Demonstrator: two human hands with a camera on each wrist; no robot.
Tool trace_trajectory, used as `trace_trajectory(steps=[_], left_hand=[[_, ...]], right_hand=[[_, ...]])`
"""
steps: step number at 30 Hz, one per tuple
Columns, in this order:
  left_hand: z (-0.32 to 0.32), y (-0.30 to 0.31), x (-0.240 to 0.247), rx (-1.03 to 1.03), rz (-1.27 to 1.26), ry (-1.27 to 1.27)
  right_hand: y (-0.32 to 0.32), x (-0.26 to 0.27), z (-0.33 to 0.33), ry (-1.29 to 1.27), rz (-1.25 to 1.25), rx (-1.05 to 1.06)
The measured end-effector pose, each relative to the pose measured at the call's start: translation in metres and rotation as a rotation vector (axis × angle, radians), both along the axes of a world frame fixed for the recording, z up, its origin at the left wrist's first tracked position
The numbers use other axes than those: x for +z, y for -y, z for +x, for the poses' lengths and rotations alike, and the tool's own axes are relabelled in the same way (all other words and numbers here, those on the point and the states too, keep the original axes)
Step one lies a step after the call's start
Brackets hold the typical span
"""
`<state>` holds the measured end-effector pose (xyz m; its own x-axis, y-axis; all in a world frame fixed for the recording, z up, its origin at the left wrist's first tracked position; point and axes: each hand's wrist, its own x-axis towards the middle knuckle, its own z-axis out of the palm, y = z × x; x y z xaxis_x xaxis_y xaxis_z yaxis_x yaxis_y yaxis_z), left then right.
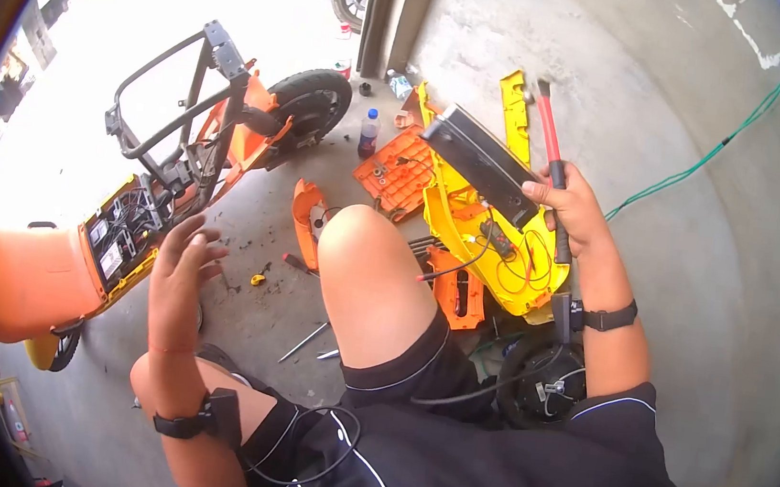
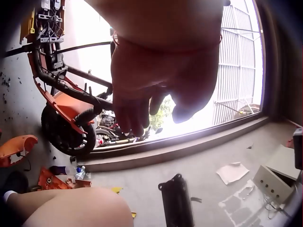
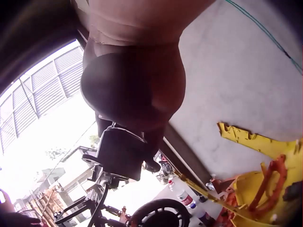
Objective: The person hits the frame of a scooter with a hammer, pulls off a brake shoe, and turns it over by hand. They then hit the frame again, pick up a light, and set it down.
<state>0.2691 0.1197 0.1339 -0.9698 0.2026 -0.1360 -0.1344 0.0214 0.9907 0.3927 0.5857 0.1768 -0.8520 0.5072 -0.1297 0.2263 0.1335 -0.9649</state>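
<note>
My right hand holds a long black rectangular metal part with a pale upper edge and lugs at its far end. The same hand also grips a tool with a red shaft and black handle, its small dark end pointing away. In the right wrist view, the black part stands out beyond the hand. My left hand is raised in the air with loosely bent fingers and nothing in it. It is nearest to the stripped orange scooter, whose frame and wiring are bare.
Yellow body panels and orange panels lie on the concrete floor ahead, beside a dark drink bottle. Metal rods lie near my knee. A loose wheel is by my right side. A green cable hangs along the wall.
</note>
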Motion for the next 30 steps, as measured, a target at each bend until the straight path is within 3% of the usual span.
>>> trace_trajectory(steps=[2,6,11,12,14,17,22,26,28,30], left_hand=[[0.002,0.012,0.004,0.071,0.013,-0.011],[0.004,0.020,0.002,0.085,0.052,-0.059],[0.006,0.018,-0.010,0.009,-0.070,-0.007],[0.007,0.017,-0.011,-0.021,-0.090,-0.006],[0.008,0.015,-0.013,-0.032,-0.088,-0.016],[0.014,0.013,-0.014,-0.015,-0.095,-0.010],[0.010,0.018,-0.020,0.013,-0.161,0.002],[0.008,0.023,-0.024,0.013,-0.131,-0.042],[0.007,0.026,-0.029,0.031,-0.135,-0.092],[0.008,0.023,-0.025,0.087,-0.215,-0.113]], right_hand=[[-0.039,-0.044,0.014,0.088,0.207,-0.179],[-0.077,-0.121,0.037,0.275,0.303,-0.380],[-0.091,-0.200,0.044,0.343,0.253,-0.458],[-0.105,-0.234,0.047,0.362,0.336,-0.446],[-0.097,-0.253,0.046,0.409,0.493,-0.456],[-0.098,-0.284,0.050,0.426,0.517,-0.407],[-0.109,-0.296,0.049,0.522,0.652,-0.297],[-0.107,-0.268,0.032,0.225,0.799,-0.229],[-0.067,-0.201,0.009,0.038,0.354,-0.215],[-0.019,-0.125,-0.008,-0.092,0.199,-0.110]])
